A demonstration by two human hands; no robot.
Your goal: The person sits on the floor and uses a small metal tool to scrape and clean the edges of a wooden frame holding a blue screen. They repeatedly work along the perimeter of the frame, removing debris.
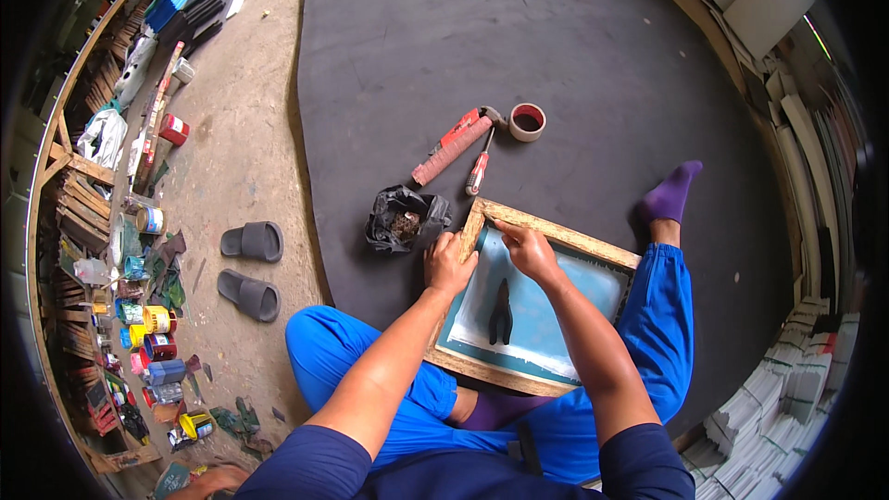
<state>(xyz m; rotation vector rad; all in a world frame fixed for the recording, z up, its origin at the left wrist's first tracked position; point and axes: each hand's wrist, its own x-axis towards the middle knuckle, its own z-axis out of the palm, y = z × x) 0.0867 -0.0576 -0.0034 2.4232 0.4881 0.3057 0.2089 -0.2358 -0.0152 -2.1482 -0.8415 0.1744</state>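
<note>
A wooden screen frame [607, 248] with blue-green mesh [556, 292] lies tilted across my lap and legs. My left hand [449, 264] is closed around its left bar near the far left corner. Inside that same corner, my right hand [528, 250] has its fingers bent and pressed down by the wood; whatever they pinch, if anything, is hidden. Dark-handled pliers [501, 317] rest on the mesh below my right hand. Just beyond my left hand sits a crumpled black plastic bag [381, 225], open at the top, with small brownish bits inside.
Beyond the frame lie a hammer [478, 172] with a red-and-grey grip, a long pinkish bar [449, 154], a red strip-like item [457, 131] and a tape roll [527, 122]. Dark sandals [252, 242] and paint cans [159, 319] are at left; stacked sheets [764, 417] at right.
</note>
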